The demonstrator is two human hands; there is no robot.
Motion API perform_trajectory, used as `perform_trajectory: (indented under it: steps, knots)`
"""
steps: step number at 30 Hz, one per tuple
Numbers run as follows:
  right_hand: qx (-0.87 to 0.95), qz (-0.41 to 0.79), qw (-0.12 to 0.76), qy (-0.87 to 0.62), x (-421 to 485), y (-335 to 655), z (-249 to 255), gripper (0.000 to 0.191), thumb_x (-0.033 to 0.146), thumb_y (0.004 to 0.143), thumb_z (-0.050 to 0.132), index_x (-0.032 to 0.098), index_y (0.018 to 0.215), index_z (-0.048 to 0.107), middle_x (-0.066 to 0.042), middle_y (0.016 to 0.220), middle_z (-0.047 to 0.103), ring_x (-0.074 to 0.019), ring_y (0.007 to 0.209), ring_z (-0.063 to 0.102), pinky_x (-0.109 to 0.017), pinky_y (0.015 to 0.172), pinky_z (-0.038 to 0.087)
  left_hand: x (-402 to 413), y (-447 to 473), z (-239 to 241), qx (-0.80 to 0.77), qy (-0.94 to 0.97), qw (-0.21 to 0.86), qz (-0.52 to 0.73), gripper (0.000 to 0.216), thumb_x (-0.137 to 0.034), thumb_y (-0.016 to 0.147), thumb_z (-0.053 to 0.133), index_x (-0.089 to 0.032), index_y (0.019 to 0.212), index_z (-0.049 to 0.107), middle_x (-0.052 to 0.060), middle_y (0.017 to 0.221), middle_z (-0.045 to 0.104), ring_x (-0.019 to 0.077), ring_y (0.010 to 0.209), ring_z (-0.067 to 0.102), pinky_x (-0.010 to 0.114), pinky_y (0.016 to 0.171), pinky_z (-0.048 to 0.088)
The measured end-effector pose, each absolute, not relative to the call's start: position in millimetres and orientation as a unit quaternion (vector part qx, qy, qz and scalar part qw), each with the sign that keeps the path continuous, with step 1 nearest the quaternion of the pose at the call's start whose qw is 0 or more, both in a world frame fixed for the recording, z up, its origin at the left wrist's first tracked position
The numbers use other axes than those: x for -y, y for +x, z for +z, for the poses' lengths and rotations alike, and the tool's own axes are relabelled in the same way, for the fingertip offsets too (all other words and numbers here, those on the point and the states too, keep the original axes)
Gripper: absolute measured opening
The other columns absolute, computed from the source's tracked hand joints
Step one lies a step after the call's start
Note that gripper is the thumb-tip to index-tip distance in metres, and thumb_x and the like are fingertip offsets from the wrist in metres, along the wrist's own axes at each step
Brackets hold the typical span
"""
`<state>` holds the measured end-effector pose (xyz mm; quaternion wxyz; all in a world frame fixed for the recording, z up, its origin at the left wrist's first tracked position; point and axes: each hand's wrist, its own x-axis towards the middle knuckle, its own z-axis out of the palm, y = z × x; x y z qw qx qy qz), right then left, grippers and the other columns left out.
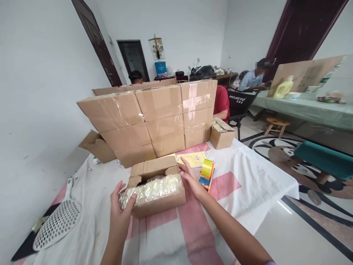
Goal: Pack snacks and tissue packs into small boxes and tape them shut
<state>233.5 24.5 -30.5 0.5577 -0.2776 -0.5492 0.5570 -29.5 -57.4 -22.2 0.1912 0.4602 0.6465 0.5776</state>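
Cardboard box [161, 207], open, sits lower centre of the frame on the surface [248, 176]. Left hand [120, 211] grasps its left end; right hand [190, 179] lies released, flat against its right side, beside a tape dispenser [206, 173].

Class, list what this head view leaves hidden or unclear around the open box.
Box contents: head view, crinkled plastic glare blurs them.
Tape dispenser: head view, right hand covers part.
Yellow sheet: head view, right hand covers its near edge.
Left hand palm: head view, turned away.
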Motion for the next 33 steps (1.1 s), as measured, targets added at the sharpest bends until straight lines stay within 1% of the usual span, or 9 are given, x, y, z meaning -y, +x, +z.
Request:
perform_trajectory:
  steps: [3, 6, 10, 13, 20, 23, 26, 29, 33]
  knots:
    - [0.541, 0.565, 0.583, -0.22, -35, 226, -18, 0.059, 0.044, 0.095, 0.055, 0.031, 0.151, 0.042, -0.008, 0.131, 0.066, -0.0261, 0.13, 0.057, -0.05, 0.117, 0.036, 58, -31, -21, -0.651, 0.462, 0.192, 0.571, 0.072, -0.051, 0.085, 0.068, -0.03, 0.149, 0.044, 0.01, 0.154, 0.043, 0.0304, 0.135, 0.051, 0.048, 0.116, 0.04]
    - [0.627, 0.484, 0.574, -0.207, -35, 228, -11, 0.041, 0.047, 0.097, 0.057, 0.026, 0.132, 0.06, -0.008, 0.111, 0.071, -0.0255, 0.121, 0.061, -0.046, 0.112, 0.042, 59, -35, -11, -0.65, 0.524, 0.1, 0.541, 0.07, -0.047, 0.089, 0.066, -0.028, 0.151, 0.042, 0.013, 0.157, 0.039, 0.0333, 0.14, 0.046, 0.053, 0.115, 0.04]
    - [0.708, 0.381, 0.557, -0.21, -30, 235, -13, 0.035, 0.051, 0.101, 0.049, 0.024, 0.107, 0.07, -0.01, 0.11, 0.071, -0.0274, 0.129, 0.055, -0.048, 0.113, 0.041, 61, -26, 10, -0.597, 0.71, -0.067, 0.369, 0.036, -0.031, 0.1, 0.05, -0.031, 0.134, 0.062, 0.007, 0.141, 0.064, 0.0304, 0.139, 0.051, 0.061, 0.122, 0.022]
    - [0.745, 0.33, 0.543, -0.204, -30, 239, -16, 0.041, 0.054, 0.102, 0.044, 0.024, 0.098, 0.071, -0.01, 0.107, 0.073, -0.0287, 0.129, 0.055, -0.052, 0.115, 0.039, 60, -10, 19, -0.549, 0.791, -0.074, 0.261, 0.039, -0.032, 0.102, 0.046, -0.028, 0.137, 0.063, 0.005, 0.141, 0.065, 0.0288, 0.136, 0.055, 0.055, 0.121, 0.03]
    - [0.785, 0.266, 0.525, -0.192, -37, 236, -20, 0.036, 0.046, 0.105, 0.041, 0.024, 0.093, 0.067, -0.007, 0.099, 0.071, -0.0264, 0.125, 0.054, -0.05, 0.113, 0.039, 61, 10, 11, -0.558, 0.798, -0.097, 0.206, 0.057, -0.053, 0.092, 0.062, -0.025, 0.142, 0.06, 0.009, 0.145, 0.062, 0.0376, 0.135, 0.055, 0.056, 0.112, 0.041]
    - [0.795, 0.249, 0.517, -0.195, -38, 233, -19, 0.041, 0.044, 0.107, 0.034, 0.024, 0.091, 0.067, -0.007, 0.098, 0.071, -0.0263, 0.124, 0.054, -0.05, 0.113, 0.037, 64, 19, 11, -0.574, 0.788, -0.106, 0.193, 0.054, -0.049, 0.091, 0.065, -0.024, 0.138, 0.062, 0.011, 0.142, 0.064, 0.0383, 0.13, 0.058, 0.055, 0.109, 0.043]
    - [0.792, 0.231, 0.511, -0.24, -32, 241, -16, 0.037, 0.04, 0.107, 0.035, 0.025, 0.104, 0.068, -0.007, 0.109, 0.072, -0.0266, 0.132, 0.05, -0.052, 0.117, 0.031, 69, 31, 14, -0.599, 0.771, -0.112, 0.188, 0.054, -0.046, 0.091, 0.064, -0.026, 0.141, 0.06, 0.012, 0.141, 0.064, 0.0399, 0.128, 0.058, 0.057, 0.107, 0.042]
    - [0.7, 0.158, 0.596, -0.36, -22, 270, -18, 0.028, 0.04, 0.101, 0.047, 0.026, 0.118, 0.065, -0.009, 0.122, 0.066, -0.0278, 0.131, 0.051, -0.054, 0.118, 0.03, 72, 39, 18, -0.613, 0.76, -0.106, 0.189, 0.06, -0.045, 0.092, 0.063, -0.028, 0.148, 0.052, 0.012, 0.141, 0.064, 0.0408, 0.129, 0.056, 0.061, 0.108, 0.04]
    - [0.428, 0.136, 0.721, -0.527, -19, 319, -33, 0.031, 0.044, 0.088, 0.062, 0.023, 0.111, 0.056, -0.01, 0.118, 0.06, -0.0262, 0.115, 0.058, -0.048, 0.106, 0.045, 70, 41, 22, -0.611, 0.76, -0.111, 0.192, 0.057, -0.048, 0.089, 0.065, -0.028, 0.142, 0.058, 0.012, 0.141, 0.063, 0.0419, 0.129, 0.054, 0.067, 0.113, 0.032]
